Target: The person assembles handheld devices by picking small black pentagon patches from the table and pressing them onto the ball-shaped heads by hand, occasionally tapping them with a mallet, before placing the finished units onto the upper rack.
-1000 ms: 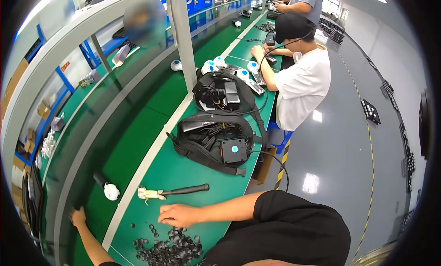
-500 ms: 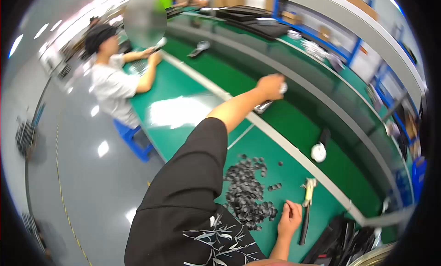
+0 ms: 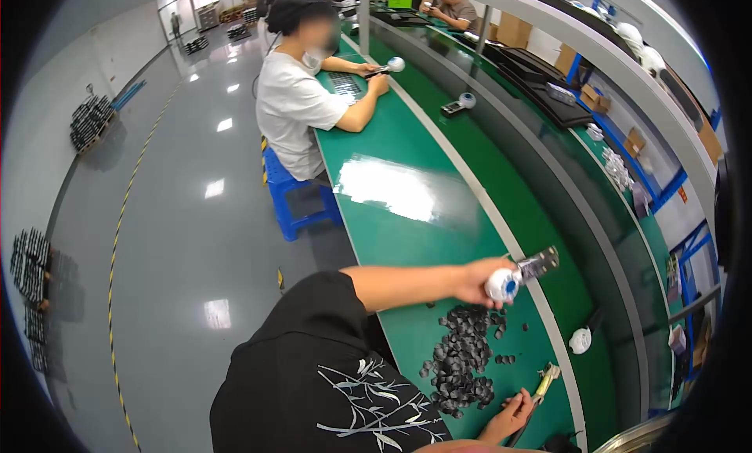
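My left hand (image 3: 487, 281) is closed on a white camera-like device (image 3: 501, 285) with a round ball head, a blue ring and a dark metallic plate (image 3: 539, 263). It is held above the edge strip between table and green belt. Below it lies a heap of small black discs (image 3: 462, 359) on the green table. My right hand (image 3: 509, 416) rests low beside a hammer-like tool (image 3: 542, 386) with a pale yellow head end and dark handle. Its fingers are curled together, with nothing visible in them. Part of the handle is hidden near that hand.
On the belt are a white-headed device (image 3: 580, 341) and another farther off (image 3: 460, 103). A co-worker (image 3: 301, 101) in a white shirt sits on a blue stool (image 3: 294, 198), holding a similar device (image 3: 394, 64). Clear sheeting (image 3: 399, 191) lies on the table.
The view has swung left. My left hand has lifted the device off the belt and brought it back toward the discs. My right hand stays by the hammer-like tool, fingers curled.
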The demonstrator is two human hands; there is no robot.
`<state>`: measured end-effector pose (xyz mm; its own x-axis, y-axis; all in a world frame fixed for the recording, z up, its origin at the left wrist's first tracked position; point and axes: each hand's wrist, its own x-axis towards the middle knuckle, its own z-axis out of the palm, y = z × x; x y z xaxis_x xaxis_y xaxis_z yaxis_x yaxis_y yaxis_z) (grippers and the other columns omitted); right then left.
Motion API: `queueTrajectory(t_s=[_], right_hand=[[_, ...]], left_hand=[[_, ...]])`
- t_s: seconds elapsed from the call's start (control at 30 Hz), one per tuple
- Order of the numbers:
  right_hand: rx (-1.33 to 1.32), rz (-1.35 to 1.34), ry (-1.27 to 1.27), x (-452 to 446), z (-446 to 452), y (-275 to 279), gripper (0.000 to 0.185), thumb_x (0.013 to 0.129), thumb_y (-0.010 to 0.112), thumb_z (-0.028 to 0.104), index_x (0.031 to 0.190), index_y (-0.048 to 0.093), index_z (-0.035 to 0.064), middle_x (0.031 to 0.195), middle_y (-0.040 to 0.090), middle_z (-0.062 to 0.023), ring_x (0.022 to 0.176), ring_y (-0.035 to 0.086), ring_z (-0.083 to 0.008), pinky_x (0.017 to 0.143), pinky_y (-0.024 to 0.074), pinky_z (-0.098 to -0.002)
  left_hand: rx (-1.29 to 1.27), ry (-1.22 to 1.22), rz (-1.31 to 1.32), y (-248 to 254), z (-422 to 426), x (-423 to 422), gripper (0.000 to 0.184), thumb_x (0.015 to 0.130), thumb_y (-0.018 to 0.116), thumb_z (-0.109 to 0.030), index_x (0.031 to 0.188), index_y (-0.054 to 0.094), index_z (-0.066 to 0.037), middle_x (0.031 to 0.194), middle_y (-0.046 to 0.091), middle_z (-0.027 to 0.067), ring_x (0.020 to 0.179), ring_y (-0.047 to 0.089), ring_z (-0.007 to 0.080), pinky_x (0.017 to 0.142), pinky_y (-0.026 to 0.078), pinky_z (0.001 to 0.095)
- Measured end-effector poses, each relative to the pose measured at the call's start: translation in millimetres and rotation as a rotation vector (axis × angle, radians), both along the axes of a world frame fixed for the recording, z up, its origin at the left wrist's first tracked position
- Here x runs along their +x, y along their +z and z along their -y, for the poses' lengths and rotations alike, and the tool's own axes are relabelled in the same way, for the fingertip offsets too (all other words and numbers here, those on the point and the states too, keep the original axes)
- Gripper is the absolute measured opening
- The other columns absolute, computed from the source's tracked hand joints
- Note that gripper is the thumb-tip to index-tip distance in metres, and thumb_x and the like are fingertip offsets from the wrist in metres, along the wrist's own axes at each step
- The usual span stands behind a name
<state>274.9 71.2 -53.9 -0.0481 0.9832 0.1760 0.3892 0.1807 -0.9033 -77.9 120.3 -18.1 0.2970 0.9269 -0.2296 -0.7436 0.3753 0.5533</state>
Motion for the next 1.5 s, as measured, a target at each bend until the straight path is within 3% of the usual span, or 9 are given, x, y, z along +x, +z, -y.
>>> queueTrajectory(t_s=[0.2,0.37,0.47,0.53,0.57,0.7,0.87,1.23,1.5], right_hand=[[-0.17,0.052,-0.139,-2,1,8,0.028,0.096,0.058,0.022,0.114,0.067,0.0034,0.092,0.068,-0.0135,0.079,0.061,-0.0228,0.075,0.05,-0.0312],[-0.059,0.01,-0.148,-3,2,9,0.023,0.097,0.057,0.016,0.112,0.064,0.0003,0.087,0.06,-0.0053,0.068,0.052,-0.0122,0.062,0.045,-0.0234],[-0.143,-0.197,-0.181,-19,3,30,0.021,0.09,0.062,0.009,0.108,0.066,-0.0015,0.08,0.063,-0.0075,0.063,0.054,-0.0123,0.059,0.0472,-0.022],[-0.25,-0.279,-0.17,-33,4,53,0.023,0.091,0.064,0.009,0.111,0.065,-0.0012,0.099,0.064,-0.0098,0.076,0.06,-0.0131,0.068,0.051,-0.0222],[-0.257,-0.377,-0.149,-40,3,63,0.024,0.089,0.065,0.006,0.111,0.064,-0.004,0.098,0.064,-0.0106,0.076,0.06,-0.0148,0.068,0.0512,-0.0237],[-0.265,-0.549,0.013,-77,3,103,0.022,0.085,0.066,-0.002,0.106,0.063,-0.0068,0.087,0.064,-0.0135,0.072,0.06,-0.0187,0.066,0.0498,-0.0263],[-0.316,-0.557,0.157,-92,-1,107,0.021,0.085,0.066,-0.004,0.105,0.064,-0.0054,0.087,0.065,-0.011,0.067,0.056,-0.0129,0.061,0.0465,-0.0212],[-0.538,-0.61,0.117,-95,-11,108,0.02,0.085,0.067,-0.002,0.104,0.062,-0.0032,0.082,0.061,-0.0071,0.063,0.052,-0.01,0.056,0.0421,-0.0193],[-0.531,-0.833,0.159,-101,-4,102,0.026,0.084,0.069,0.001,0.107,0.057,-0.0021,0.079,0.057,-0.0047,0.064,0.052,-0.0095,0.057,0.0436,-0.0207]], left_hand=[[0.17,-0.073,0.192,12,-7,60,0.036,0.096,0.05,-0.037,0.113,0.051,-0.005,0.096,0.064,0.0159,0.065,0.067,0.0259,0.052,0.056,0.0344],[0.324,-0.113,-0.012,12,-7,91,0.033,0.097,0.053,-0.035,0.114,0.052,-0.006,0.094,0.064,0.0152,0.069,0.068,0.0271,0.052,0.057,0.0362],[0.277,-0.068,0.037,-6,6,100,0.022,0.098,0.054,-0.019,0.112,0.056,-0.002,0.093,0.064,0.0153,0.074,0.067,0.0269,0.054,0.059,0.0382],[0.338,-0.061,-0.08,-20,11,101,0.021,0.097,0.055,-0.014,0.111,0.055,0.002,0.096,0.064,0.0162,0.075,0.065,0.025,0.058,0.06,0.0393],[0.402,-0.042,-0.127,-19,14,100,0.02,0.097,0.054,-0.011,0.113,0.053,0.001,0.1,0.064,0.0169,0.076,0.066,0.0251,0.059,0.06,0.0392],[0.47,-0.06,-0.332,-11,22,98,0.037,0.1,0.05,-0.018,0.132,0.048,0.0,0.113,0.063,0.0137,0.086,0.065,0.0197,0.072,0.056,0.03],[0.546,-0.028,-0.434,-4,29,100,0.04,0.101,0.046,-0.026,0.131,0.05,-0.001,0.115,0.061,0.0113,0.097,0.059,0.0173,0.085,0.048,0.0285],[0.615,0.013,-0.378,-2,28,98,0.044,0.099,0.05,-0.031,0.129,0.05,0.001,0.114,0.062,0.0119,0.094,0.059,0.0175,0.082,0.048,0.0289],[0.485,0.038,-0.436,1,32,96,0.036,0.087,0.063,-0.018,0.118,0.057,-0.001,0.099,0.065,0.0113,0.083,0.06,0.0157,0.075,0.049,0.0264]])
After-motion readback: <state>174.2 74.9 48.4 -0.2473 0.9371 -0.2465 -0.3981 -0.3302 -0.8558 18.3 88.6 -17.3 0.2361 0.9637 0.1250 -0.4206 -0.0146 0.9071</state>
